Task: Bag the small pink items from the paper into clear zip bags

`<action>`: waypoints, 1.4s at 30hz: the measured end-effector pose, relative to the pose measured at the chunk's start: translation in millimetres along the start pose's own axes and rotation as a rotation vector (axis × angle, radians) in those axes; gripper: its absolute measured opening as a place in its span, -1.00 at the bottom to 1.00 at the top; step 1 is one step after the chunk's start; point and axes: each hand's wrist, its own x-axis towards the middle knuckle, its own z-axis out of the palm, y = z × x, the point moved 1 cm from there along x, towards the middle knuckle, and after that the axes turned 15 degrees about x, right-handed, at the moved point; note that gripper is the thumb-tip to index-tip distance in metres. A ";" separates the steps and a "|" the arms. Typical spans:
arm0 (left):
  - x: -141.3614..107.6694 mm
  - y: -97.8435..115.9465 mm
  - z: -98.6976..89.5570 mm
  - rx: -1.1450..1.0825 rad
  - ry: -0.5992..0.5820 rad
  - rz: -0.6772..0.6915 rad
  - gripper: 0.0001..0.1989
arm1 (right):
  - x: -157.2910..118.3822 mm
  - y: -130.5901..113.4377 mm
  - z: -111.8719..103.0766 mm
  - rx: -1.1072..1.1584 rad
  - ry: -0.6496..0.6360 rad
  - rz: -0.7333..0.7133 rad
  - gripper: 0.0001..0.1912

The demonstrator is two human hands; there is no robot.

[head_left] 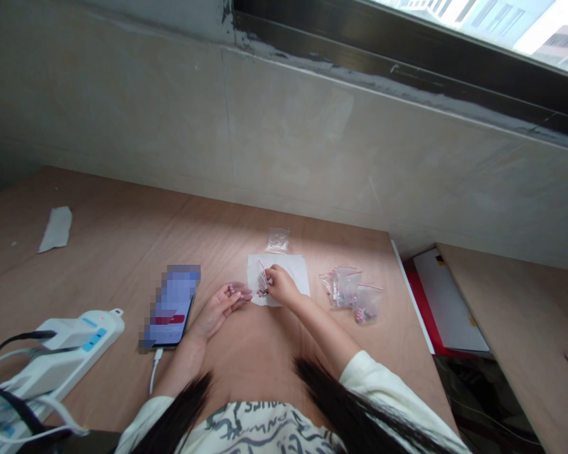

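Head view, left to right: a power strip and a phone lay on the worktop. The open left hand stood just apart from the right hand, which pinched a small item on a white sheet, near plastic bags.

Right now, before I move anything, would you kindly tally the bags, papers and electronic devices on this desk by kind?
Small plastic zip bags: at least 3 (some overlap)
White paper sheet: 1
Pale paper scrap: 1
Phone: 1
Power strip: 1
Total: at least 7
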 end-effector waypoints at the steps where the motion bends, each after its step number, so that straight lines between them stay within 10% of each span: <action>1: 0.1 0.2 0.1 0.001 -0.002 0.001 -0.84 | 0.4 0.2 -0.1 -0.005 0.000 -0.005 -0.86; 21: -1.0 -0.1 0.3 0.030 -0.029 0.019 -0.80 | -4.5 -25.3 -22.6 0.600 0.207 0.086 -0.91; 35: -0.5 -1.0 0.3 0.011 -0.009 0.021 -0.79 | -11.2 -44.6 -23.1 0.443 0.147 0.001 -0.89; 42: -0.2 -1.2 -0.1 0.003 0.001 -0.001 -0.79 | -27.0 -19.8 -9.1 0.256 0.329 0.039 -0.90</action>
